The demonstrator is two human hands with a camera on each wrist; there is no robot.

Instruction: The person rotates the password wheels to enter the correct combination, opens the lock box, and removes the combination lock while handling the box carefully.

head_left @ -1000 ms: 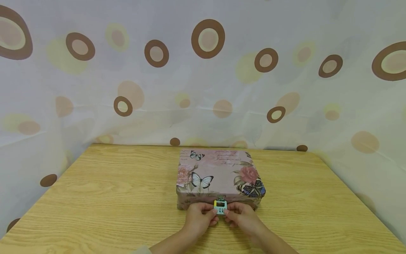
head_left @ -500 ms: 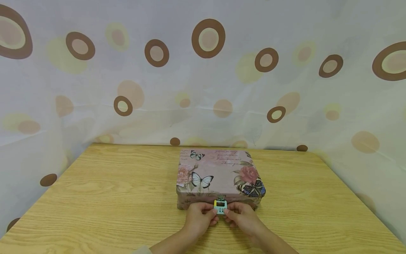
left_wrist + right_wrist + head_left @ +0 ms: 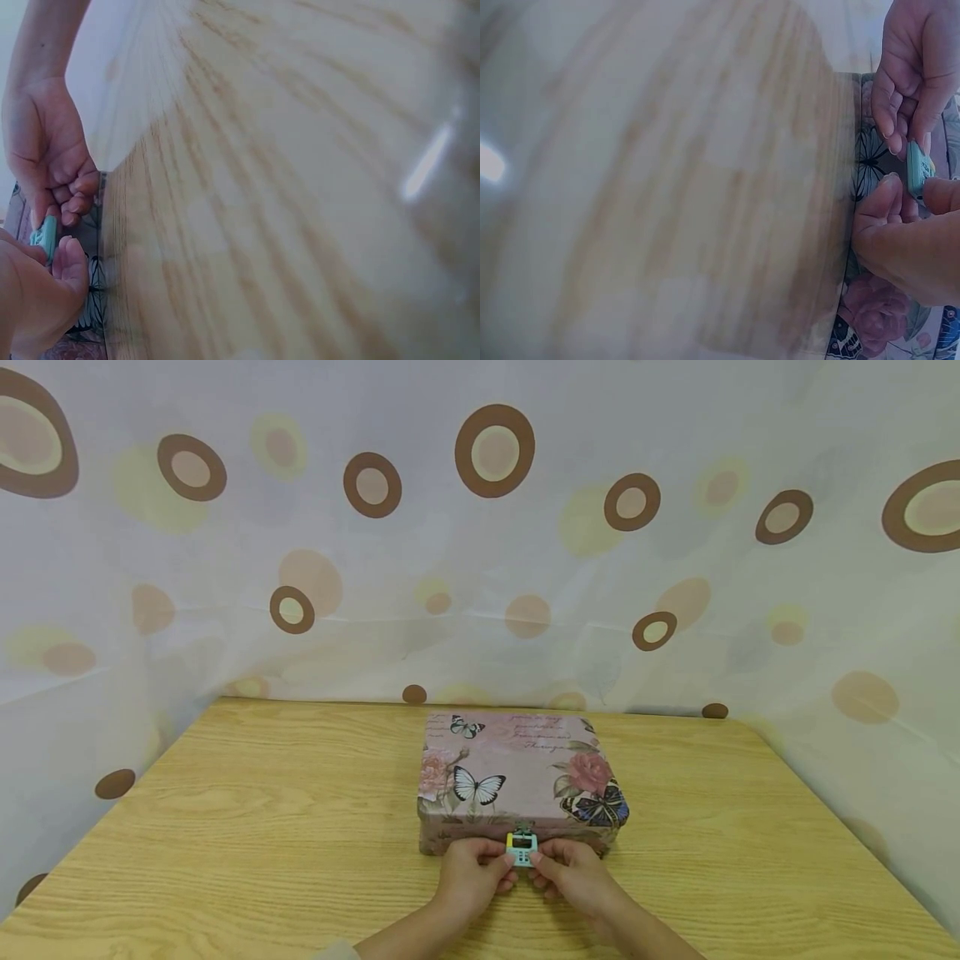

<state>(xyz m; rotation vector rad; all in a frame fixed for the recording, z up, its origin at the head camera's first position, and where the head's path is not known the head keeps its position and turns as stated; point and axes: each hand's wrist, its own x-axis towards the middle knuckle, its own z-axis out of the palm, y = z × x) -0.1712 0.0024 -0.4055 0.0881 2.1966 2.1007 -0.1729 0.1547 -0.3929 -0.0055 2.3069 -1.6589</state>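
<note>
A small turquoise combination padlock (image 3: 522, 857) with a yellow part at its upper left hangs at the metal clasp (image 3: 523, 827) on the front of a floral box (image 3: 517, 768). From the left side, my left hand (image 3: 470, 875) pinches the padlock between thumb and fingers. My right hand (image 3: 577, 875) pinches its other side in the same way. In the left wrist view the padlock (image 3: 46, 237) shows edge-on between the two hands. The right wrist view has the padlock (image 3: 918, 171) there too, its dial digits too small to read. The box lid is down.
The box stands on a wooden table (image 3: 300, 793), near its middle. Behind and at both sides hangs a pale curtain (image 3: 420, 560) printed with brown rings and spots.
</note>
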